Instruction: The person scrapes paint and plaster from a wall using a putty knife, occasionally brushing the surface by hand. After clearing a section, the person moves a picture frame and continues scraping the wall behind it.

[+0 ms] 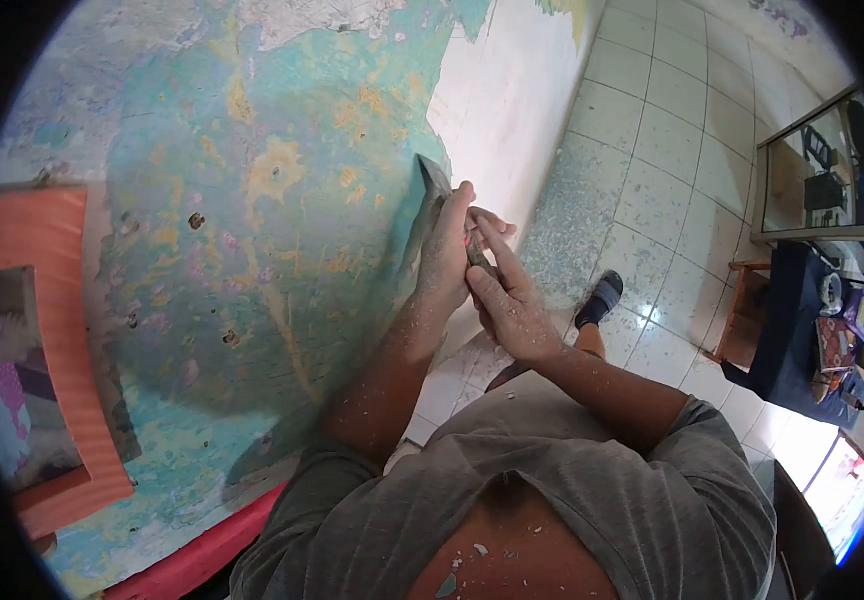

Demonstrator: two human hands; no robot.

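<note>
A scraper (432,177) with a flat metal blade lies against the patchy green wall (322,230), near the edge where green paint meets a white surface (492,90). My left hand (445,255) is wrapped along the scraper's handle, just behind the blade. Lower on the same handle, my right hand (520,315) closes round its rear end. Both hands are close together, and pale dust and flakes cover them and the forearms. Part of the handle is hidden by the fingers.
An orange-framed picture (102,400) hangs on the wall at left. Paint flakes litter the tiled floor (642,180). At right stand a glass-fronted cabinet (822,170) and a dark-covered table (787,330) with several items. A sandalled foot (602,298) shows below the hands.
</note>
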